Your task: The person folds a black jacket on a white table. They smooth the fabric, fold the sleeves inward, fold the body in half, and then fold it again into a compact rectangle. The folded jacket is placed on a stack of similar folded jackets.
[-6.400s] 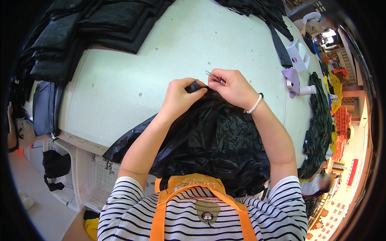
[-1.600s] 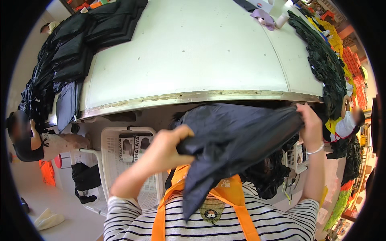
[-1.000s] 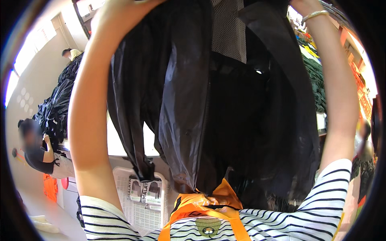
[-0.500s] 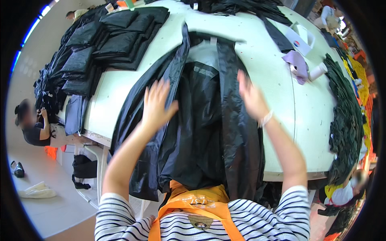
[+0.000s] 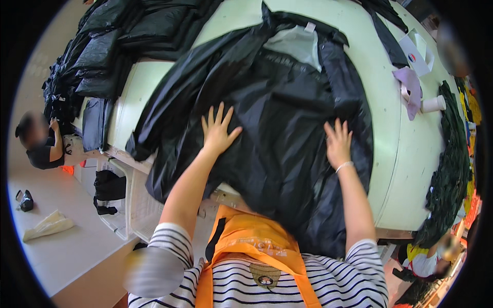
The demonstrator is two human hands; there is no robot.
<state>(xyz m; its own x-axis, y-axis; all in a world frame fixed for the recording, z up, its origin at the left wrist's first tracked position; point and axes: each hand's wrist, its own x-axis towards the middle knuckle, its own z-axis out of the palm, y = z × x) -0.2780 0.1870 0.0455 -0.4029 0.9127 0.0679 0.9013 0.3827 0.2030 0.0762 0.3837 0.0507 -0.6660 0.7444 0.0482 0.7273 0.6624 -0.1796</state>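
A black jacket (image 5: 277,128) lies spread over the table in front of me, its collar at the far end and its lower hem hanging over the near edge. Pale lining shows inside the neck opening. My left hand (image 5: 218,131) rests on the jacket's left part, fingers spread. On the right part, near the front edge strip, my right hand (image 5: 339,142) lies with its fingers stretched out. Neither hand grips the cloth.
Folded black garments (image 5: 154,31) are stacked at the far left. To the right stand a white box (image 5: 418,54), a purple cloth (image 5: 409,90) and a white roll (image 5: 434,104), with dark garments (image 5: 444,164) heaped beyond. A person (image 5: 43,143) works at the left.
Both hands have come down flat onto the jacket, lower than before. The jacket's front panels now lie wider apart, and its body has shifted to the right in view.
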